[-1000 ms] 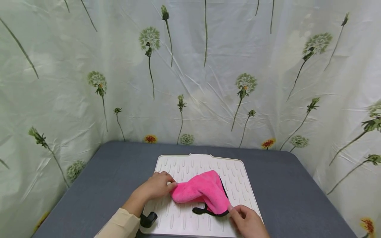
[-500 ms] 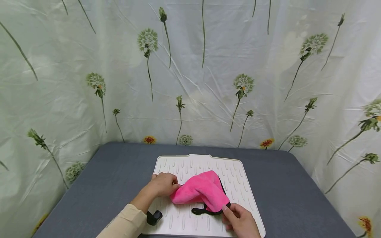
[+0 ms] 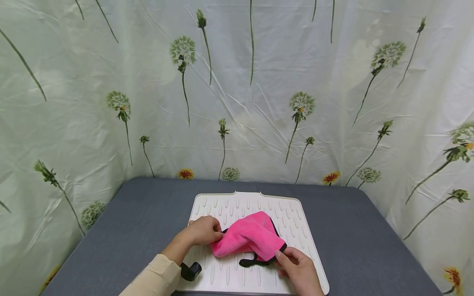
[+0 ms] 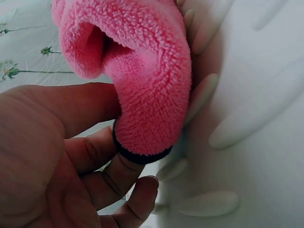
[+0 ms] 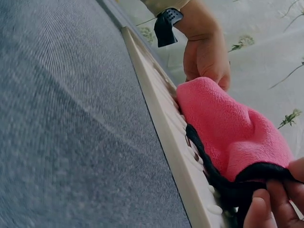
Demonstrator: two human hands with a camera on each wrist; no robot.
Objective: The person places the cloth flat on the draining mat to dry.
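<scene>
A fluffy pink cloth (image 3: 248,234) with black edging lies crumpled on a white ridged tray (image 3: 229,271). The left hand (image 3: 203,230) pinches its left end between thumb and fingers; in the left wrist view that black-edged end of the cloth (image 4: 152,104) folds over against the fingers. At the near right corner, the right hand (image 3: 300,269) pinches the black edge, which shows closely in the right wrist view beside the cloth (image 5: 228,123). A black loop (image 3: 247,262) sticks out from under the near side. The undersides of the folds are hidden.
Beneath the tray is a dark grey table (image 3: 355,234). A pale curtain with printed flowers (image 3: 237,90) hangs behind the table. A black device (image 3: 191,271) sits at the left wrist, above the tray's near left corner.
The right hand has shifted slightly left and up, lifting the cloth's near right corner a little. The left hand has moved slightly right, its grip now showing a bit of black edging.
</scene>
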